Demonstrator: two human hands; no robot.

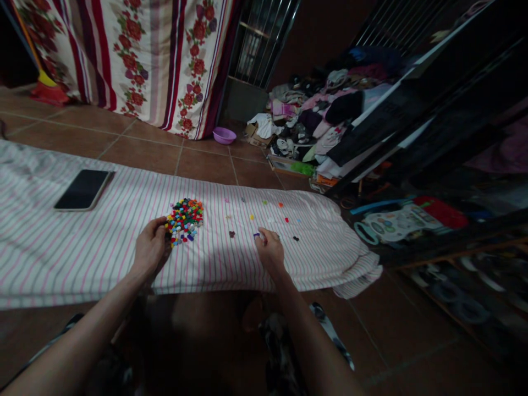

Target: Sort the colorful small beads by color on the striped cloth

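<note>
My left hand (150,242) rests at the left edge of a heap of small multicoloured pieces (185,220), its fingers loosely curved and a little apart, touching the heap's edge. My right hand (270,247) is low over the cloth, with thumb and forefinger brought together at a small dark blue piece (256,235). Around it, small pieces lie spaced out by colour: brown pieces (231,234), a yellow piece (252,217), a red piece (286,220), an orange piece (281,205), a green piece (264,202) and black pieces (296,238). The pieces are too small to tell their exact kind.
A striped cloth (124,242) covers the low surface, with a phone (83,190) lying at its left. Beyond are a floral curtain (165,66), a purple basin (224,135) and a pile of clothes (317,110). A dark rack (412,93) stands at the right.
</note>
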